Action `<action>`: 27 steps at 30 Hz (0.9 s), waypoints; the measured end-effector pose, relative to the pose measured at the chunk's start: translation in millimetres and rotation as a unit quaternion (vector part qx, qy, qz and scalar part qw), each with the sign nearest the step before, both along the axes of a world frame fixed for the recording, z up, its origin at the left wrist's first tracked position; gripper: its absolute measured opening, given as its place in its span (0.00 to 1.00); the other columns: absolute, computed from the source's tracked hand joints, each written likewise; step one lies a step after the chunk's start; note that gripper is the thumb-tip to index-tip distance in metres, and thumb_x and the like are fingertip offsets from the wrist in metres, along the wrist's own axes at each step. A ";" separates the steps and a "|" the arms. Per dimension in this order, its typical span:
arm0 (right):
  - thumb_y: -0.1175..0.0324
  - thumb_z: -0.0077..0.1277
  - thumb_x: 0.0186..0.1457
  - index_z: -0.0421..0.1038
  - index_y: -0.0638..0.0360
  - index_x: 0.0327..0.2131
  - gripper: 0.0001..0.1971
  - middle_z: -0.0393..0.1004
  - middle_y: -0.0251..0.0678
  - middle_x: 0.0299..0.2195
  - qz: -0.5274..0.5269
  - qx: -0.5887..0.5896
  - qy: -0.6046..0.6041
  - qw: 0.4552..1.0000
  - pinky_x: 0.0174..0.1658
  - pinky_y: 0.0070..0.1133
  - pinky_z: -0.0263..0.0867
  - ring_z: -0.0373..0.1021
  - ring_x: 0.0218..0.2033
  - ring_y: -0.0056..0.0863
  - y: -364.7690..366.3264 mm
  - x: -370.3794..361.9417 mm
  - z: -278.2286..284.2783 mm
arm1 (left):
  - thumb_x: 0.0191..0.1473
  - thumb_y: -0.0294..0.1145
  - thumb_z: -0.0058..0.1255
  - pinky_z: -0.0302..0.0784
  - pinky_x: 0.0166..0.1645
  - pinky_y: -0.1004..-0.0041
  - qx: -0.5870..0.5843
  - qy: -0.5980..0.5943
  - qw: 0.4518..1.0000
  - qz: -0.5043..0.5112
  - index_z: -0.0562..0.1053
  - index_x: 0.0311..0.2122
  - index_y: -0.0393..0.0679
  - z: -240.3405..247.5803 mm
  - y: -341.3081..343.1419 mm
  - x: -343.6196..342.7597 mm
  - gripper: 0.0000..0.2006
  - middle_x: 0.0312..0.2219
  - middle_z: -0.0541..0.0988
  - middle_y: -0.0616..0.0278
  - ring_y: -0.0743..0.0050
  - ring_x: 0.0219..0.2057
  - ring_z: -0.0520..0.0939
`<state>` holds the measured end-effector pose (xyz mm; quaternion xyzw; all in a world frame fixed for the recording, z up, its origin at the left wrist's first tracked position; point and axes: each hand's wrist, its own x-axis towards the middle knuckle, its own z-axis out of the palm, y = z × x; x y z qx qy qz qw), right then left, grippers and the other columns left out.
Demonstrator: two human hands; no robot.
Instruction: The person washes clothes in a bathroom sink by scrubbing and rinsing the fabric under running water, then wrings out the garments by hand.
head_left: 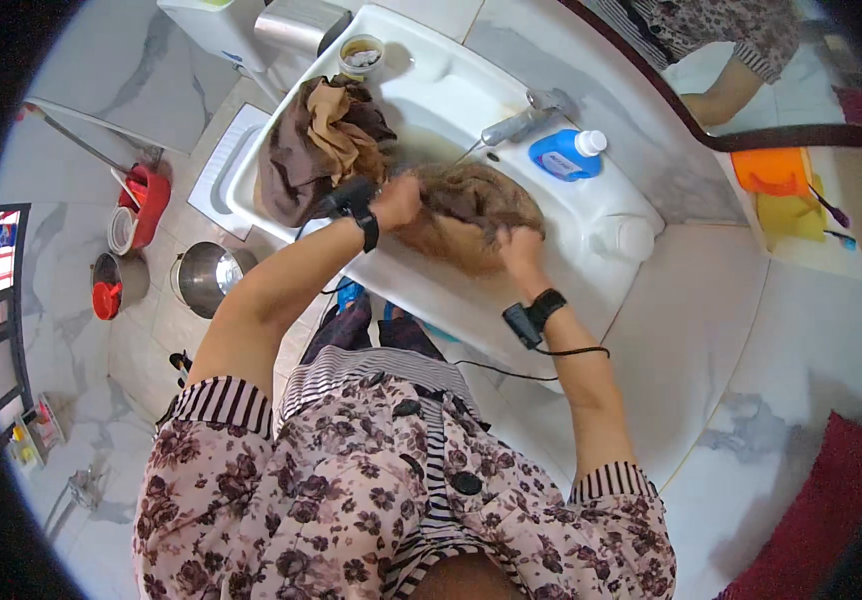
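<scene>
In the basin of a white sink, a wet brown cloth lies bunched in cloudy water under the tap. My left hand is closed on the cloth's left side. At its right side, my right hand grips the cloth with curled fingers. Water seems to run from the tap toward the cloth, near my left hand. A heap of dark brown and tan cloth rests over the sink's left end, beside my left wrist. Both wrists carry black strapped devices.
On the sink's back ledge stand a blue bottle with a white cap and a small open tub. A white jar sits at the right corner. Metal buckets and a red container are on the left. A mirror hangs behind.
</scene>
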<state>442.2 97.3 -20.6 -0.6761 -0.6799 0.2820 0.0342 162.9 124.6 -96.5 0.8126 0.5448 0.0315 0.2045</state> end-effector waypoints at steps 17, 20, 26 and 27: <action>0.73 0.49 0.53 0.59 0.66 0.48 0.19 0.75 0.49 0.33 0.017 0.081 0.610 0.788 0.41 0.25 0.72 0.75 0.34 0.31 68.3 -15.6 188.7 | 0.47 0.31 0.60 0.72 0.37 0.76 -0.150 -0.504 0.840 0.134 0.76 0.34 0.35 244.8 52.2 60.2 0.12 0.28 0.78 0.63 0.81 0.29 0.75; 0.72 0.58 0.46 0.58 0.68 0.50 0.28 0.73 0.49 0.39 -0.064 0.105 0.533 0.837 0.47 0.26 0.68 0.73 0.41 0.36 83.2 26.5 104.4 | 0.45 0.34 0.61 0.73 0.35 0.71 -0.081 -0.494 0.855 0.132 0.76 0.35 0.35 255.8 67.9 73.0 0.15 0.26 0.79 0.62 0.76 0.27 0.76; 0.66 0.69 0.34 0.51 0.67 0.56 0.47 0.58 0.42 0.56 0.068 0.011 0.331 0.941 0.57 0.27 0.57 0.55 0.57 0.38 71.0 2.4 13.5 | 0.49 0.32 0.58 0.73 0.37 0.76 -0.102 -0.515 0.850 0.043 0.75 0.39 0.35 347.0 49.6 113.8 0.14 0.30 0.78 0.63 0.79 0.30 0.76; 0.65 0.68 0.37 0.52 0.65 0.56 0.44 0.57 0.41 0.56 0.048 -0.032 0.364 0.930 0.57 0.27 0.57 0.56 0.56 0.35 73.9 -7.7 25.8 | 0.49 0.32 0.58 0.73 0.37 0.76 -0.099 -0.514 0.851 0.048 0.75 0.39 0.35 347.8 49.9 113.3 0.14 0.30 0.78 0.63 0.79 0.30 0.76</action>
